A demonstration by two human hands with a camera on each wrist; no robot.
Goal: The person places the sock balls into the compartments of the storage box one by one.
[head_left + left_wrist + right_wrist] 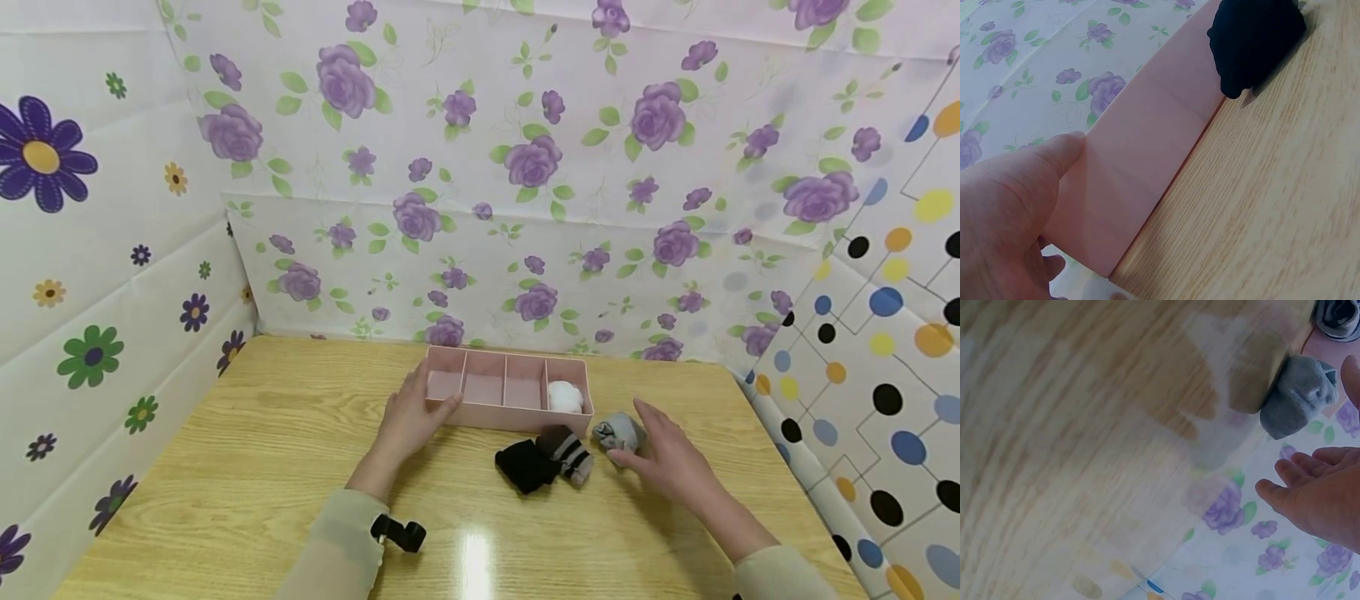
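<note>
A pink four-compartment storage box [480,414] stands at the back of the table. My left hand [412,414] grips its left end, with the thumb on the front rim in the left wrist view and the other fingers round the end wall. A white balled sock [565,397] sits in the rightmost compartment. My right hand [669,454] is spread beside a grey balled sock [619,433], thumb and fingers apart around its right side. In the right wrist view a gap shows between the fingertips and the grey sock [1300,397].
In front of the box, a black balled sock [527,467] and a dark sock with grey stripes [567,454] lie against each other on the wooden table [300,433]. Flower-patterned sheeting [487,167] rises behind the table, with dotted sheeting [885,350] at the right.
</note>
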